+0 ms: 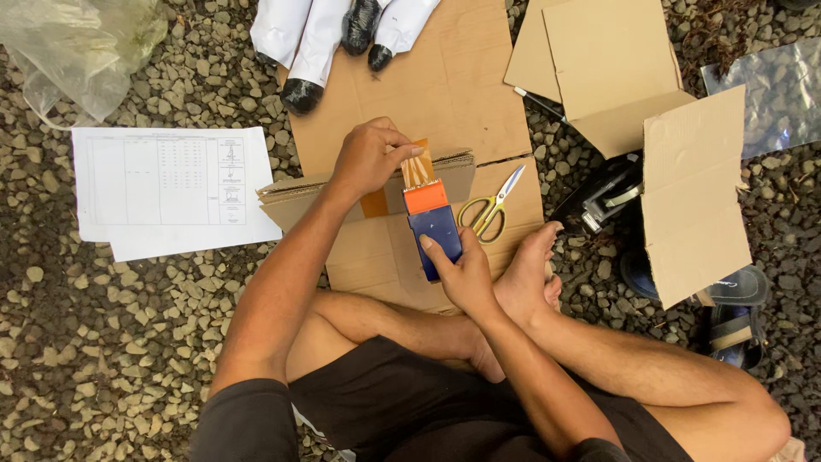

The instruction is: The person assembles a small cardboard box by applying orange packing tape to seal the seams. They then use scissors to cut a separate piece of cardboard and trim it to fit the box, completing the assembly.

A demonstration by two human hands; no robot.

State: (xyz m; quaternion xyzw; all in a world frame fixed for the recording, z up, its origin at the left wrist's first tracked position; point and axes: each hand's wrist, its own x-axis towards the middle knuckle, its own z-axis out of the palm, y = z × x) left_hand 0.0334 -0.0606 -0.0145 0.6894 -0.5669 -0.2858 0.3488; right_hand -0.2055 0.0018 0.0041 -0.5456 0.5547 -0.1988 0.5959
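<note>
- Step in hand, as I read it: sliding a tan card insert [416, 165] in or out of a small blue and orange carton [434, 231]; which direction, can't tell.
- Left hand [369, 158] pinches the top of the insert, fingers closed tight on its upper edge.
- Right hand [464, 272] cups the blue lower part of the carton from below, thumb pressed flat on its front face, grip firm.
- Carton is held upright-ish over the flattened cardboard sheet [453, 85], just beside the yellow-handled scissors [491, 208], not touching them.
- Next move likely needs the right hand steady while the left moves the insert straight along the carton's axis so it doesn't snag on the orange mouth.
- Containers: carton's top is open, the insert sticking out of it; anything else inside is hidden.
- Open brown cardboard box [650, 128] to the right, flaps spread; a dark object under it, kind unclear.
- White sleeves with black ends [318, 43] lie at the top of the sheet.
- Clear plastic bag [77, 43] top left, crumpled, contents unclear.
- Printed paper sheets [171, 188] on gravel to the left; sandals [735, 316] to the right.
</note>
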